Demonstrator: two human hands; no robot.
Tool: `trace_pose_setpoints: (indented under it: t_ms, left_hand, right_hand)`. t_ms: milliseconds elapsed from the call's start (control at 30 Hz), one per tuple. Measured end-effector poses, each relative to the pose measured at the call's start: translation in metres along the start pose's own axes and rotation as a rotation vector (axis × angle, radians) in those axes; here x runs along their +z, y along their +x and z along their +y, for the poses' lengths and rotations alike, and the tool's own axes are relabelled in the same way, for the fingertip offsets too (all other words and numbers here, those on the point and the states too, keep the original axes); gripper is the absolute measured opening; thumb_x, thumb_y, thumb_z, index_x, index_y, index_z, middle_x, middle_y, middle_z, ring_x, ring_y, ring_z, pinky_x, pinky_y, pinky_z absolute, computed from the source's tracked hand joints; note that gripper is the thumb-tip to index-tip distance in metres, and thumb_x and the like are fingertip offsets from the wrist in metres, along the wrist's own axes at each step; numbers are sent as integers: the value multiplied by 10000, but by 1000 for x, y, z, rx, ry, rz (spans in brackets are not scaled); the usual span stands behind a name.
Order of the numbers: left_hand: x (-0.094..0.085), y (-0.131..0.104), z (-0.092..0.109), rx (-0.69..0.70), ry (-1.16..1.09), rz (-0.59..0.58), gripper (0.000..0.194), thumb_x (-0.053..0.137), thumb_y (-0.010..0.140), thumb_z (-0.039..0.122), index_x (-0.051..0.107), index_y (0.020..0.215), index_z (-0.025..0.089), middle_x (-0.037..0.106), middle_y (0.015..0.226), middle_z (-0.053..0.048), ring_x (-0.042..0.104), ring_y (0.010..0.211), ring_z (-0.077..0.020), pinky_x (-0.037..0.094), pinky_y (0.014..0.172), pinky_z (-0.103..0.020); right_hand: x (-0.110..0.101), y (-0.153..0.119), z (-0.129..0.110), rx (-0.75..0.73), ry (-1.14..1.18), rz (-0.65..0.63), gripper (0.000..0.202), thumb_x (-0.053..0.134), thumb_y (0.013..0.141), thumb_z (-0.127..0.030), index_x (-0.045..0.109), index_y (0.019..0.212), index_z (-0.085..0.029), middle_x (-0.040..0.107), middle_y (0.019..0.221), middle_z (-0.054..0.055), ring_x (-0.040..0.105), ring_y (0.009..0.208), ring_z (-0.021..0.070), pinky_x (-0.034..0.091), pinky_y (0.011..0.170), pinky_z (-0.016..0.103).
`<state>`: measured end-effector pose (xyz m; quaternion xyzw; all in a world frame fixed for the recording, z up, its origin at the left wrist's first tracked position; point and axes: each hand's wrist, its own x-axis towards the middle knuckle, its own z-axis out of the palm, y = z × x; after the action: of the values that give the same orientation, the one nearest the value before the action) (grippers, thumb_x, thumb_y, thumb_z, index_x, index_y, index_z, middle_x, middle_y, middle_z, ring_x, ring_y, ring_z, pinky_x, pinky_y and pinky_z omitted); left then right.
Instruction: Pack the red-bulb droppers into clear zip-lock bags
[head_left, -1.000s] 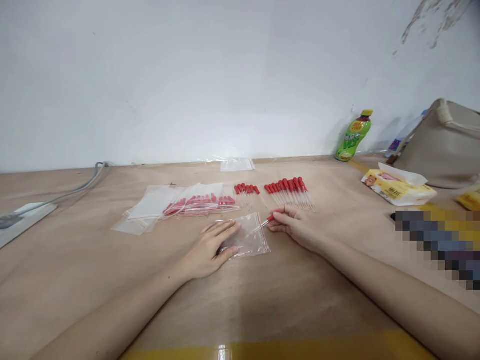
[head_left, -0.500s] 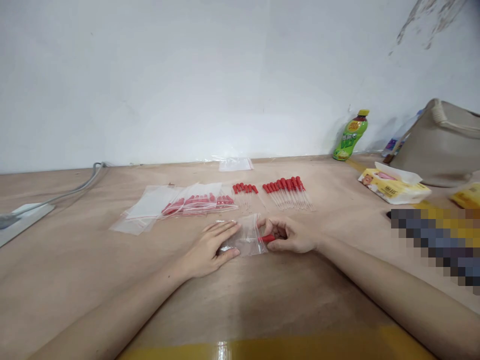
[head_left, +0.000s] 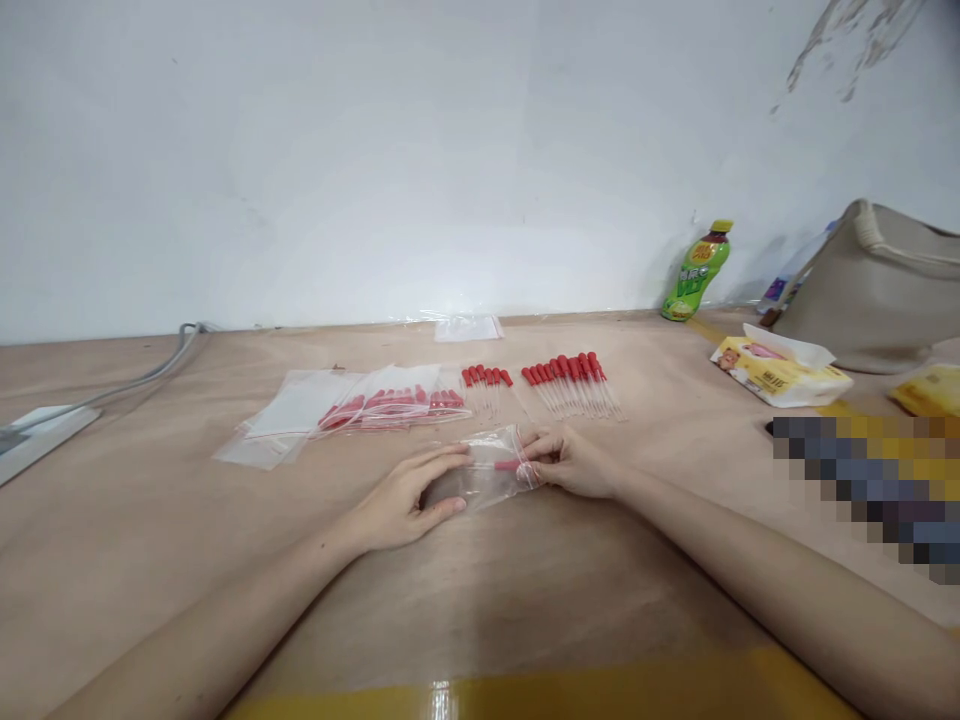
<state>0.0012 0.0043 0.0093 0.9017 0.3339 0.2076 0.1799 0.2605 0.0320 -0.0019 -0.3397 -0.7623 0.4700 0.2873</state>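
A clear zip bag (head_left: 487,492) lies on the table between my hands. My left hand (head_left: 409,500) rests at its left end, thumb and fingers stretched apart over the plastic. At the bag's right-hand mouth, my right hand (head_left: 566,462) pinches the red bulb of a dropper (head_left: 507,466). The dropper's thin clear tube points left inside the bag, and much of the bulb is inside too. Beyond the hands lie a small group of red-bulbed droppers (head_left: 487,377) and a larger group of droppers (head_left: 566,370) to its right.
Filled zip bags (head_left: 397,405) overlap flat bags (head_left: 289,405) at the left. Against the wall lies another clear bag (head_left: 469,328). A green bottle (head_left: 694,275), a tissue pack (head_left: 784,375) and a grey bag (head_left: 877,290) stand right. A cable (head_left: 154,372) runs along the left.
My right hand has moved left, pushing the dropper's red bulb further into the bag. My left hand stays at the bag's left end, its fingers spread.
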Motion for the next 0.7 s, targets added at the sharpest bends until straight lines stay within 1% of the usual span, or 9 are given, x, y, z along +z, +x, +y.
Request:
trace_pose_setpoints:
  t_ms: [133,200,300,367,467,533,600,667,700]
  left_hand:
    - [1,0,1,-26,3,39,348,559,826,324,482,1143,205,435,1323,-91,444,1186,-231,373,980,-393]
    - [1,0,1,-24,7,59,333,575,812,326,489,1107,198,449,1299,-99,458,1168,-234,382,967,-387]
    - [1,1,1,-21,9,70,307,575,810,330,493,1074,195,483,1253,-99,489,1129,-228,402,939,-373]
    - [2,0,1,-21,8,69,292,568,815,331,494,1063,196,496,1237,-94,499,1114,-222,408,929,-365]
    - [2,0,1,-18,2,57,314,560,822,333,487,1097,200,514,1221,-89,498,1118,-220,409,932,-366]
    - [2,0,0,-20,7,37,329,557,827,338,496,1121,203,518,1227,-87,480,1144,-223,401,949,-374]
    - [2,0,-2,-17,17,13,328,546,838,345,521,1135,208,500,1259,-85,454,1177,-224,385,973,-381]
    - [4,1,-5,-9,29,-12,325,518,860,339,540,1159,214,471,1300,-81,425,1209,-222,362,999,-391]
    - [4,1,-6,0,35,-23,325,497,874,328,542,1176,218,461,1313,-80,409,1224,-221,351,1008,-395]
  right_hand:
    - [5,1,1,130,113,50,344,677,639,-473,606,687,-140,464,575,-44,397,515,64,332,498,208]
    - [6,1,3,107,109,38,328,677,645,-456,594,672,-140,451,585,-46,391,517,62,331,497,206]
    - [4,0,3,0,11,36,271,663,677,-409,625,674,-141,482,709,-10,447,617,81,371,560,218]
    - [2,-2,1,-47,-50,-8,240,622,728,-384,652,699,-148,503,798,19,488,719,105,405,645,239]
    - [-4,-4,-5,-139,-123,-158,235,525,810,-332,674,747,-162,526,934,52,507,900,135,404,807,277]
    - [-9,-4,-8,-148,-147,-213,224,511,815,-311,672,766,-163,541,958,55,513,933,141,403,833,284]
    - [-15,-2,-9,-22,-154,-157,213,517,800,-315,658,794,-156,572,836,40,547,773,126,442,713,269]
    - [-21,2,-8,141,-195,26,192,523,783,-300,635,806,-146,571,689,11,522,596,106,431,578,242]
    - [-23,6,-8,190,-241,144,169,527,774,-279,622,801,-142,574,661,6,512,564,102,420,554,235]
